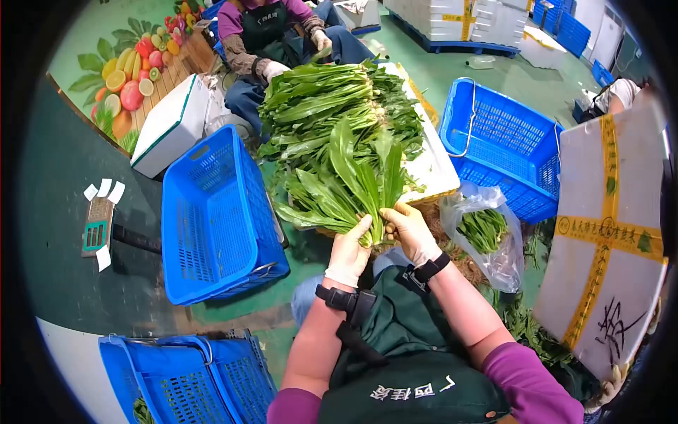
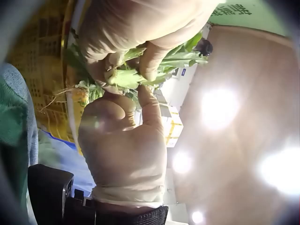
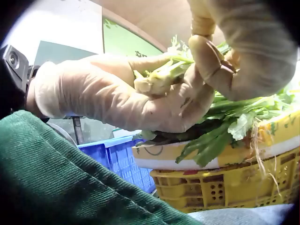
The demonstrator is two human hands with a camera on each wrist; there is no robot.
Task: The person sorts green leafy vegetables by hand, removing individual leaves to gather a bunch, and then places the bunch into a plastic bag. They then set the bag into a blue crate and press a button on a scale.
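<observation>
Both gloved hands meet at the base of a bunch of long green leaves in the head view. My left hand grips the stem ends, its fingers curled round them in the right wrist view. From the other side, my right hand pinches stems at the bunch's edge, thumb and fingertips together; the left wrist view has it above the left hand. Pale stem bases show between the fingers. Behind the bunch lies a large pile of the same leafy greens on a white foam lid.
Blue baskets stand left, right and lower left. A plastic bag of greens lies right of my hands, near a taped foam box. Across the pile sits another person. A yellow crate supports the lid.
</observation>
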